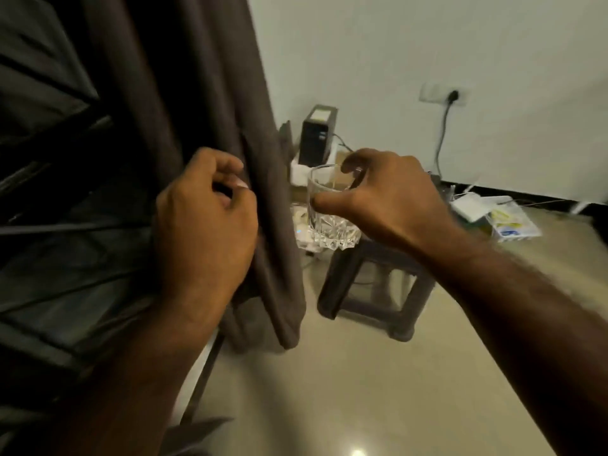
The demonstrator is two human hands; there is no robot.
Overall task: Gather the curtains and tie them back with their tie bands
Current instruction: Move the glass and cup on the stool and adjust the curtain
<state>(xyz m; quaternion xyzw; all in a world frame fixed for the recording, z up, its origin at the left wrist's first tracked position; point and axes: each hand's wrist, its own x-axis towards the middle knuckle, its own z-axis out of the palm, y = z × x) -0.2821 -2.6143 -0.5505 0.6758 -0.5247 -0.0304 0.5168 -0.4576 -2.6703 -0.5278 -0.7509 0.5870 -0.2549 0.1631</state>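
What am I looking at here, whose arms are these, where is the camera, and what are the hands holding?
There is no machine here: the single picture comes from a camera worn on a person's head, looking forward and down at their own bare arms. The left hand is closed on a fold of the dark curtain, which hangs to the pale floor. The right hand grips the rim of a clear cut glass tumbler above a dark stool; whether it rests on the stool is unclear. Behind are a black box, some packets on the floor, and a wall socket with a cable plugged in. No tie band is visible.
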